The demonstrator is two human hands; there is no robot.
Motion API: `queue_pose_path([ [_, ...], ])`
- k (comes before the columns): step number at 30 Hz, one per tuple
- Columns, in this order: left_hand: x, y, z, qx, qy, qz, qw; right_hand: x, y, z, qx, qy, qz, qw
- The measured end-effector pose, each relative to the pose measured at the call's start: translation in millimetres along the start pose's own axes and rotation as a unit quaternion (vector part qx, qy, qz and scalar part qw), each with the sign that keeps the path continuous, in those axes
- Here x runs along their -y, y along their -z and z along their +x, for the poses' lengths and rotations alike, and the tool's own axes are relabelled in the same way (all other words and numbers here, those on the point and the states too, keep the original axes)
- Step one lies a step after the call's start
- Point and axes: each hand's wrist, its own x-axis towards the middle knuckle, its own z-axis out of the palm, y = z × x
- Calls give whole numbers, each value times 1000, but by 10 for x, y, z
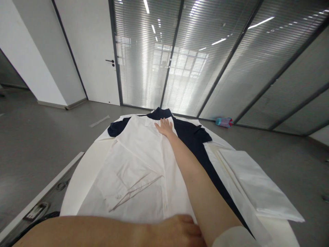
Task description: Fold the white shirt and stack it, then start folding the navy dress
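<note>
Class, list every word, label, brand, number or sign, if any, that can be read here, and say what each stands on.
No text can be read.
White cloth shirt with a collar: no lettering shows.
Navy-blue short-sleeved cloth shirt: none shows.
Blue-and-pink cylindrical object by the grey-framed glass wall: too small and blurred to tell.
White-and-dark rectangular object at lower left: too blurred to tell.

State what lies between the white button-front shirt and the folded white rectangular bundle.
In the head view, a navy short-sleeved shirt, then flat white fabric; the right forearm crosses above.
</note>
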Motion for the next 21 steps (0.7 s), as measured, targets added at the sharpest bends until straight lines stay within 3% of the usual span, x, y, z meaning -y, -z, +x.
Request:
queue_pose_path([
  [4, 51, 344, -21, -126, 48, 119, 984, -12, 106, 11, 67, 8, 28, 997],
  [7, 42, 347, -83, -123, 72, 148, 979, -2, 184, -38, 60, 18, 36, 997],
  [11, 33, 174, -147, -81, 96, 169, 978, 30, 170, -199, 66, 41, 12, 997],
  [14, 52, 3, -143, -100, 62, 204, 972, 50, 100, -286, 81, 46, -3, 996],
  [21, 107, -397, -70, -155, -10, 257, 954, 72, 35, -174, 39, 35, -8, 999],
])
